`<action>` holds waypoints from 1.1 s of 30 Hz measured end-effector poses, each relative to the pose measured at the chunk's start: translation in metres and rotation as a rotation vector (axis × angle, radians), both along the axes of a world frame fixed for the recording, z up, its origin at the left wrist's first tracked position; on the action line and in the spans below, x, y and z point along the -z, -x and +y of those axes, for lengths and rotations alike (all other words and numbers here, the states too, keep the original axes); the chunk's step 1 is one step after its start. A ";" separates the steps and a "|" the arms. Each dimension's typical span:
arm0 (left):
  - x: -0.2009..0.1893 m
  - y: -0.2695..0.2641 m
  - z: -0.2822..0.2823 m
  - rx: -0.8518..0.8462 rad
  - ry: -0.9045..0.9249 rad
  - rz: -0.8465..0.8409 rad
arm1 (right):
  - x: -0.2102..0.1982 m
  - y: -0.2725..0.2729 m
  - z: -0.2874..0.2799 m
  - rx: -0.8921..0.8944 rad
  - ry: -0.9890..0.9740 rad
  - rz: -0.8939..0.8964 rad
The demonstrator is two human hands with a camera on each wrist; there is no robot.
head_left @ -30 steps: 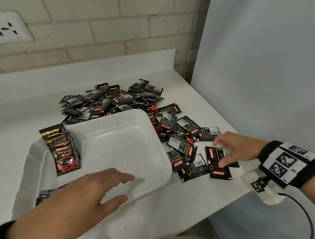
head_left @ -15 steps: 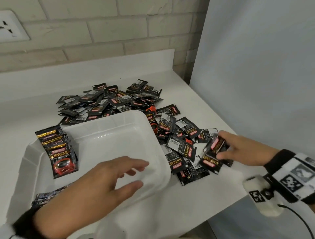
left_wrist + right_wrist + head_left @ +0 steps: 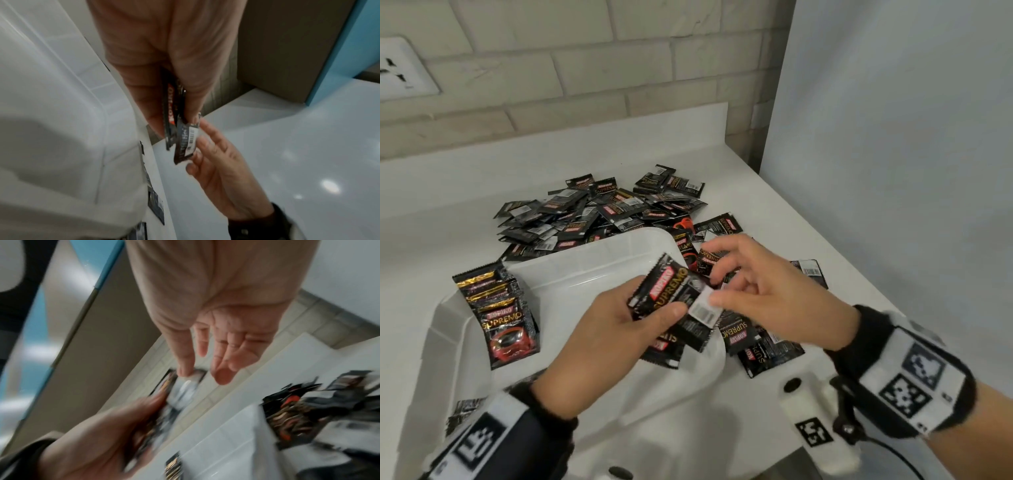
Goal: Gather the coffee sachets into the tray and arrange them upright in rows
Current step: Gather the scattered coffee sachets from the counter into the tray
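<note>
A white tray (image 3: 585, 255) sits on the counter, with a short row of black coffee sachets (image 3: 506, 318) standing against its left wall. Above the tray's right side my left hand (image 3: 650, 305) grips a couple of sachets (image 3: 667, 287) between thumb and fingers; the left wrist view shows them edge-on (image 3: 170, 116). My right hand (image 3: 726, 284) meets it from the right. Its thumb touches the barcode end of one sachet and its fingers are spread and relaxed (image 3: 199, 373). A big pile of loose sachets (image 3: 592, 212) lies behind the tray, and more sachets (image 3: 767, 349) lie right of it.
The white counter (image 3: 448, 192) ends at a brick wall with a socket (image 3: 404, 68) behind. A grey panel (image 3: 893, 171) stands close on the right, past the counter's edge. A few sachets (image 3: 462, 411) show at the tray's near left corner.
My right hand picked sachets off the counter and carried them left. My left hand rose from the tray and took hold of them.
</note>
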State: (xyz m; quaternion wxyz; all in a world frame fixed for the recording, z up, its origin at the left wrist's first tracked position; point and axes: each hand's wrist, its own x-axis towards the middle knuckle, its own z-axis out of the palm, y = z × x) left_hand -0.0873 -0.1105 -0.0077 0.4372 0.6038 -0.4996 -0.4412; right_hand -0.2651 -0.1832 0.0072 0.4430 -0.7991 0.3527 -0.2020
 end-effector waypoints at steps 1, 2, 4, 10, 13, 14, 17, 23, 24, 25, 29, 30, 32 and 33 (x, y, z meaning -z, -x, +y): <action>0.001 -0.006 0.002 -0.033 -0.008 0.031 | 0.001 0.007 -0.010 0.052 0.015 0.051; 0.001 -0.012 0.005 -0.069 -0.016 0.061 | 0.004 0.016 -0.023 0.113 0.071 0.150; 0.002 -0.024 0.011 -0.117 -0.014 0.154 | 0.011 0.040 -0.057 0.218 0.205 0.436; 0.003 -0.039 0.020 -0.177 0.005 0.360 | 0.052 0.082 -0.106 0.158 0.079 0.950; 0.006 -0.040 0.022 -0.200 0.024 0.370 | 0.058 0.084 -0.105 0.170 0.055 0.934; 0.007 -0.041 0.022 -0.206 0.026 0.370 | 0.057 0.085 -0.105 0.169 0.043 0.952; 0.009 -0.041 0.022 -0.215 0.026 0.363 | 0.051 0.089 -0.105 0.090 -0.020 1.064; 0.009 -0.037 0.020 -0.229 0.016 0.396 | 0.021 0.095 -0.112 0.067 -0.055 0.964; 0.008 -0.036 0.020 -0.230 0.015 0.398 | 0.016 0.090 -0.113 0.093 -0.057 0.902; 0.008 -0.036 0.020 -0.227 0.015 0.398 | 0.012 0.084 -0.114 0.114 -0.066 0.834; 0.004 -0.032 0.020 -0.217 0.021 0.373 | 0.023 0.050 -0.118 0.142 -0.062 0.786; 0.004 -0.031 0.021 -0.217 0.023 0.362 | 0.030 0.043 -0.120 0.150 -0.051 0.813; 0.005 -0.033 0.023 -0.225 0.017 0.348 | 0.045 0.032 -0.123 0.180 -0.027 0.832; 0.005 -0.035 0.024 -0.235 0.012 0.344 | 0.050 0.028 -0.123 0.207 -0.019 0.813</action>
